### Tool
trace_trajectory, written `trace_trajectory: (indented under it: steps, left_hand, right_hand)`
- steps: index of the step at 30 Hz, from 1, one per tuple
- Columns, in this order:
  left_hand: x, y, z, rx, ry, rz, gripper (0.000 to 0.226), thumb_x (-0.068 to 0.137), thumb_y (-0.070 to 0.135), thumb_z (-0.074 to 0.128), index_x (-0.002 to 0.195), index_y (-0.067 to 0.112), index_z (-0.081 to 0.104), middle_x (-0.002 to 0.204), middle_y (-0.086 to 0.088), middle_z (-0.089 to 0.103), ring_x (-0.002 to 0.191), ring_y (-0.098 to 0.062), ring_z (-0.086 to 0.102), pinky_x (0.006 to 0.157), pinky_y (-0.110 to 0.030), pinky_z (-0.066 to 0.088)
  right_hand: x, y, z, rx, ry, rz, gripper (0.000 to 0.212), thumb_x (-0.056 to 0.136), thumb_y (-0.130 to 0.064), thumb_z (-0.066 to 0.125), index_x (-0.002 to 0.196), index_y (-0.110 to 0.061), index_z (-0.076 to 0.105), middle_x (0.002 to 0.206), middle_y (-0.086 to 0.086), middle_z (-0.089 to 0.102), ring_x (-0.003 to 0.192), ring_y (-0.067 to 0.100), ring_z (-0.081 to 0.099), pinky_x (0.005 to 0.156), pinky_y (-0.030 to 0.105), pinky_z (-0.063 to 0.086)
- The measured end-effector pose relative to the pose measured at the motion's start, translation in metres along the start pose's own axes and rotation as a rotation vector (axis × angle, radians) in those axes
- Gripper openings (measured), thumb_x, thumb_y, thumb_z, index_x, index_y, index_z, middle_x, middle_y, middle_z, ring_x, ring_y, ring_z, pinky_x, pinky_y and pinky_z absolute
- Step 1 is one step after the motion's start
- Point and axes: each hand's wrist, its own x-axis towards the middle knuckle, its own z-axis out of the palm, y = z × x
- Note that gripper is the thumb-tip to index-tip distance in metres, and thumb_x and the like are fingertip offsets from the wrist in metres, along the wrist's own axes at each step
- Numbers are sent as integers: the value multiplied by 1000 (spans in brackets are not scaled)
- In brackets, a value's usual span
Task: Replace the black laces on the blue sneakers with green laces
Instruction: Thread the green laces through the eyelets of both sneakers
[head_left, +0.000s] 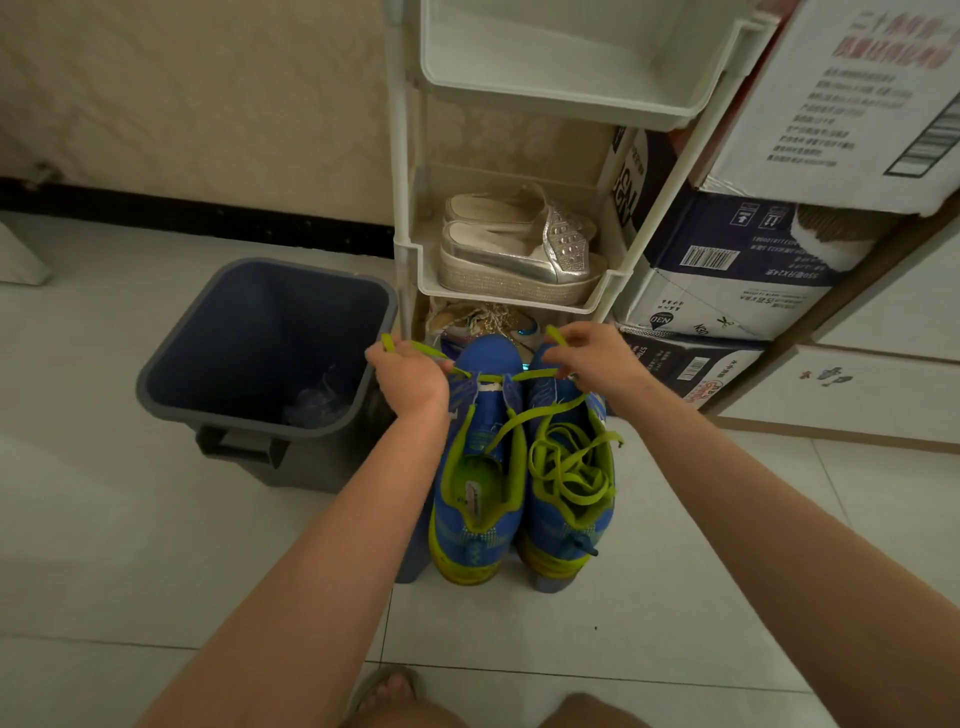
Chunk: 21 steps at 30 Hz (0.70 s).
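Evening out the green lace (537, 374)
The left hand (410, 376) and the right hand (592, 358) each pinch one end; it runs 9-to-3 o'clock through the left blue sneaker (485, 358), nearer the left hand.

Knit-cloth sneakers (475, 467) – glossy floor tiles (675, 597) (matt plastic bin (208, 395)).

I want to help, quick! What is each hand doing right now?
Left hand: pinching the green lace.
Right hand: pinching the green lace too.

Carton (852, 93) print blurred; bin (260, 312) contents unclear
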Motion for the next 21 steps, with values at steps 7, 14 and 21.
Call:
trace_trajectory:
  steps: [7,14,21]
  left_hand:
    - [-12,3,-13,179,-102,211,20,99,35,35,100,21,49,131,-13,47,87,-26,69,84,-42,52]
    - [-33,11,-23,207,-490,69,16,94,25,55,88,16,67,75,1,64,42,-1,43,43,-14,32]
    - [-29,-3,-31,433,-543,141,7,88,18,64,81,16,66,57,6,52,48,-4,43,49,-20,34]
  right_hand:
    - [1,-2,26,-219,76,-38,36,93,-7,53,129,-6,49,104,9,60,87,19,58,60,20,40]
    - [2,-17,14,814,11,96,22,93,11,43,110,2,53,72,9,49,59,16,48,46,17,47]
    - [5,3,13,-688,137,-48,28,96,-22,47,115,-18,67,121,12,52,115,31,44,99,33,34]
